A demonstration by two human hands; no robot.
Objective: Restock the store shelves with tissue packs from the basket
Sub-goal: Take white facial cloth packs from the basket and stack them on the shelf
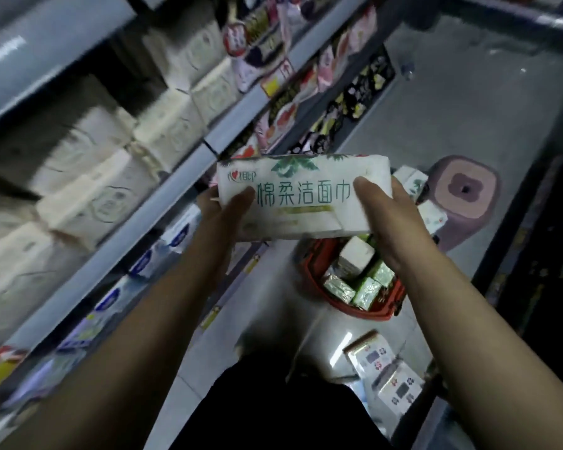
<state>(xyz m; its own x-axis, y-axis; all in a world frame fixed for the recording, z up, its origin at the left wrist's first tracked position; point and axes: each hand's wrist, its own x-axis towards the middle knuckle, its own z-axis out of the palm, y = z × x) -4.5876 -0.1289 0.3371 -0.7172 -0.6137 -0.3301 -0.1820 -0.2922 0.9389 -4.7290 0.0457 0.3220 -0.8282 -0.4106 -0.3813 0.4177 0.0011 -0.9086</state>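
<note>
Store shelves (176,177) on the left of the aisle carry rows of cream packs (173,125). The left hand (220,211) and right hand (387,219) each grasp one end of a single tissue pack (303,196), which is held level above one red basket (371,315) on the floor. Its white wrapper has green leaves and large green characters. At least four green-white packs (366,289) lie in the basket.

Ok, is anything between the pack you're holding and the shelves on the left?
Nothing visible. The left hand and right hand hold the tissue pack in open air just off the shelf rail. Cream packs already sit on that tier.
</note>
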